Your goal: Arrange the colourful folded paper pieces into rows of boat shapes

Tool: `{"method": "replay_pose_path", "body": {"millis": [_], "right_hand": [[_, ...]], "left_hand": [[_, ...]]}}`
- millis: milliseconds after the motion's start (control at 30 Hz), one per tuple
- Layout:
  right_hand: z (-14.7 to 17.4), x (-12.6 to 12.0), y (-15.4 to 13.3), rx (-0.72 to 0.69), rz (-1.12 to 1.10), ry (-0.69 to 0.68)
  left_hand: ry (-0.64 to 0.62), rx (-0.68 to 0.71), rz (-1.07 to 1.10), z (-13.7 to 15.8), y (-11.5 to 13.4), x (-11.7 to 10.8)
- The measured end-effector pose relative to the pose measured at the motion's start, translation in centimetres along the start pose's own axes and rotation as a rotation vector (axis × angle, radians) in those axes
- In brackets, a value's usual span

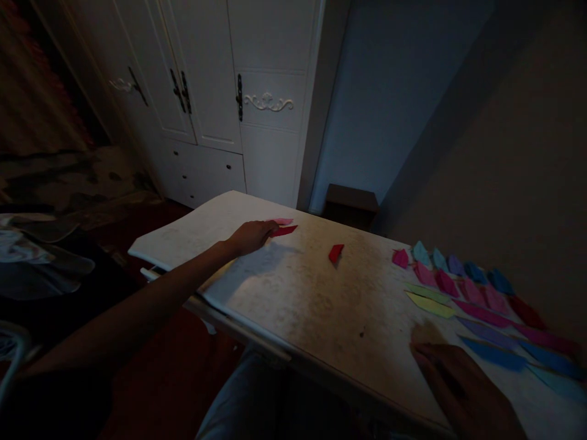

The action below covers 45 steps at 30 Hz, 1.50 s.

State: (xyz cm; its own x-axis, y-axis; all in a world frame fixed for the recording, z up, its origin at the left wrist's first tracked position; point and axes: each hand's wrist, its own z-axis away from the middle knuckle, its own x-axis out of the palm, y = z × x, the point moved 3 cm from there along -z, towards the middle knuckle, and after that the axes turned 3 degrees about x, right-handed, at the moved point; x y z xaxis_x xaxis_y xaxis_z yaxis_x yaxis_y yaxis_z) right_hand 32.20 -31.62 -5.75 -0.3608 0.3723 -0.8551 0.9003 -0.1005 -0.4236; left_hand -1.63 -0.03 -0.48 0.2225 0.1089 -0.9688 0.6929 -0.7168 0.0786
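Note:
Stretched across the far left part of the table, my left hand [257,237] has its fingers closed at the end of a folded red paper strip [285,231]. A folded pink paper piece [280,220] lies just behind that strip. My right hand [468,388] is low over the near right of the table, a little blurred, with its fingers stretched out and no object visible in it. Nearest to it are flat folded blue [493,353] and yellow [431,305] paper strips. A small folded red paper piece [336,253] sits by itself between the two hands.
Several small folded paper shapes, pink [424,274] and light blue [420,253] among them, stand in rows along the right side. The white patterned table [298,305] ends near my legs. Behind it are a white wardrobe [275,140] and a dark box-like stool [351,197].

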Motion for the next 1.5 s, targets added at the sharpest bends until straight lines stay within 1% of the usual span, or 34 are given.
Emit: {"method": "replay_pose_path", "body": {"millis": [100, 200, 300, 400, 467, 567, 667, 733, 800, 867, 1000, 1100, 1233, 1400, 1500], "right_hand": [[0.0, -0.1, -0.5, -0.020, 0.005, 0.006], [0.0, -0.3, -1.4, -0.054, 0.002, 0.030], [-0.2, -0.8, -2.5, -0.084, 0.001, 0.082], [-0.3, -1.0, -3.2, -0.108, 0.014, 0.104], [-0.3, -1.0, -3.3, -0.107, 0.036, 0.104], [-0.2, -0.9, -3.3, -0.112, 0.061, 0.104], [0.1, -1.0, -3.2, -0.125, 0.052, 0.110], [0.3, -1.1, -3.1, -0.125, 0.012, 0.112], [0.4, -1.1, -3.0, -0.103, -0.044, 0.117], [0.4, -1.2, -2.8, -0.077, -0.093, 0.128], [0.2, -1.0, -2.5, -0.043, -0.117, 0.155], [0.1, -1.0, -2.4, -0.029, -0.126, 0.163], [0.2, -1.0, -2.5, -0.035, -0.139, 0.162], [0.1, -1.2, -2.4, -0.011, -0.160, 0.164], [0.1, -1.4, -2.1, 0.011, -0.216, 0.166]], "left_hand": [[0.022, 0.012, 0.282, 0.2, 2.5, -1.0], [-0.005, -0.009, 0.611, 0.2, 5.8, -1.5], [-0.052, -0.016, 0.829, -0.3, 10.0, -1.8], [-0.114, -0.041, 0.970, -1.2, 14.8, -1.8], [-0.175, -0.009, 1.030, -1.9, 18.3, -1.3], [-0.243, 0.122, 1.042, -3.1, 23.5, 0.0], [-0.216, 0.247, 0.943, -4.6, 27.5, 1.7], [-0.181, 0.301, 0.841, -5.5, 29.2, 2.8], [-0.164, 0.329, 0.736, -6.2, 30.3, 3.6], [-0.162, 0.325, 0.635, -6.5, 30.7, 4.1], [-0.168, 0.260, 0.443, -6.5, 30.7, 4.5], [-0.156, 0.228, 0.349, -6.2, 30.6, 4.6], [-0.116, 0.235, 0.332, -5.9, 30.6, 4.6], [-0.114, 0.241, 0.387, -5.5, 30.6, 5.0], [-0.084, 0.284, 0.435, -4.9, 30.0, 5.0]]}}
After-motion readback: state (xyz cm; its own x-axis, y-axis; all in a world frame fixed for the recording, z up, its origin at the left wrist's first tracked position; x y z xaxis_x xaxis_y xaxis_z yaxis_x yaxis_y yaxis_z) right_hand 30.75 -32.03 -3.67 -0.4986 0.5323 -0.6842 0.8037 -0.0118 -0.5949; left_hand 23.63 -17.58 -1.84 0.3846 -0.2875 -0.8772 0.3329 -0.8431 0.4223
